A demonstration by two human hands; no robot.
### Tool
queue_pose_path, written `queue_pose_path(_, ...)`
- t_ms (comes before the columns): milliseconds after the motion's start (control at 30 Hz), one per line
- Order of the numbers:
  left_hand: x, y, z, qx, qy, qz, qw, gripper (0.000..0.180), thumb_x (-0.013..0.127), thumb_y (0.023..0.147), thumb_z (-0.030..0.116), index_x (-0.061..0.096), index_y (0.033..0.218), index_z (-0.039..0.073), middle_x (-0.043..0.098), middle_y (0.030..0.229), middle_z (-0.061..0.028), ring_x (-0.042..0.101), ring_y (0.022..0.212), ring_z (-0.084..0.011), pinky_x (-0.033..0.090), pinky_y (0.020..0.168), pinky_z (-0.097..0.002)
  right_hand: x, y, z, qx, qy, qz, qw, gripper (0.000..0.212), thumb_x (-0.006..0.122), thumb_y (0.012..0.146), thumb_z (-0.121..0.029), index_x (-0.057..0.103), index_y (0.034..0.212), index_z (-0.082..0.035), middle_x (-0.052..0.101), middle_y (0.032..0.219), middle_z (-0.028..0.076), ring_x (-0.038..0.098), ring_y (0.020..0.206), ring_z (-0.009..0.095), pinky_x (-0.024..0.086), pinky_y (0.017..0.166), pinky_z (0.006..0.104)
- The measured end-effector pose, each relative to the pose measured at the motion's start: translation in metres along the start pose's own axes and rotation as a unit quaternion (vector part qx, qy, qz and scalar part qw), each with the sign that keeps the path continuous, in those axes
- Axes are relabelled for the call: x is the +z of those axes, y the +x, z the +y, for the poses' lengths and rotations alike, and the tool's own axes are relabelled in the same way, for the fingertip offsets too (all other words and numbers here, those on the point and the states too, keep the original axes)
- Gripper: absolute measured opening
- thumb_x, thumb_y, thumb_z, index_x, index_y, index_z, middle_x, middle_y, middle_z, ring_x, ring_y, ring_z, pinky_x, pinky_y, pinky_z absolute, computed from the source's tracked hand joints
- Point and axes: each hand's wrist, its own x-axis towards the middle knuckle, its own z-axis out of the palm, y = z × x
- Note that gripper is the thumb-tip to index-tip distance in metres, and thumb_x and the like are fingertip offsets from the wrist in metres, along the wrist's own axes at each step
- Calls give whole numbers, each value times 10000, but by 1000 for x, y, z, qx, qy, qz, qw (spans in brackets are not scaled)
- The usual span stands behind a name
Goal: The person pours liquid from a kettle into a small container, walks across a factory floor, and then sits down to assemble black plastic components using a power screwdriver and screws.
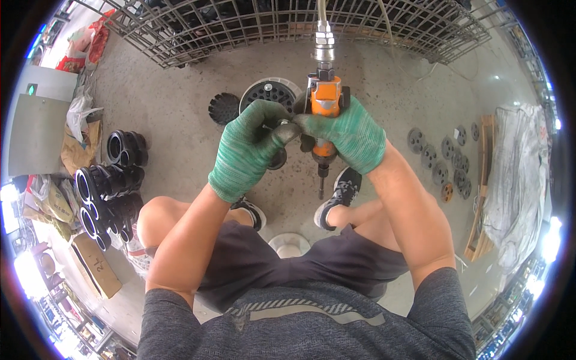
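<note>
Upper centre of the frame, the right hand (354,135) has its grip wrapped round the orange driver (326,99), bit (321,186) aimed down-frame near a shoe (346,187). The left hand (247,144) pinches narrow on a small metal part (284,123). Steady fingertips matter here; best keep that bit clear of fingers and shin!

The bare left forearm (189,240) slants up and inward from a bent elbow, mirrored by the bare right forearm (414,198). The gloved left hand (249,147) is bent in a pinch, thumb (287,133) against curled fingers (270,111) — while the gloved right hand (348,135), close beside it, wraps in a grip, its back turned upward.
</note>
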Motion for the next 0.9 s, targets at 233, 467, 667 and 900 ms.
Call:
queue_pose_path(233, -1, -1, 9, -137, -178, -5, 974, 219, 728, 880, 99, 636, 1064, 26, 627, 886, -9, 555, 724, -55, 485, 639, -222, 3, 1, -7, -6, -4, 19, 1000, 291, 768, 815, -185, 650, 1024, -22, 661, 833, 47, 629, 706, 142, 518, 641, 288)
queue_pose_path(467, -2, 4, 13, -115, -24, -21, 993, 369, 726, 882, 127, 601, 1204, -5, 669, 1032, -53, 579, 818, -72, 489, 714, -220, 2, 9, -2, -12, -113, 39, 993, 281, 817, 815, -177, 696, 1033, -48, 700, 852, 32, 624, 713, 97, 535, 643, 270)
queue_pose_path(667, -3, 1, 0, -224, -319, -37, 920, 320, 619, 948, 114, 583, 1245, 1, 676, 1029, -70, 439, 623, -40, 384, 564, -199, 0, 11, -4, 0, -89, 51, 995, 256, 821, 804, -157, 696, 987, -30, 707, 826, 44, 638, 684, 102, 541, 594, 264)
queue_pose_path(900, 5, -3, -15, -213, -427, -40, 878, 305, 576, 968, 94, 570, 1262, 12, 659, 1027, -64, 370, 571, -59, 372, 567, -233, 1, 11, -4, 20, -67, 71, 995, 207, 814, 800, -127, 697, 920, -5, 701, 784, 53, 643, 645, 109, 540, 573, 268)
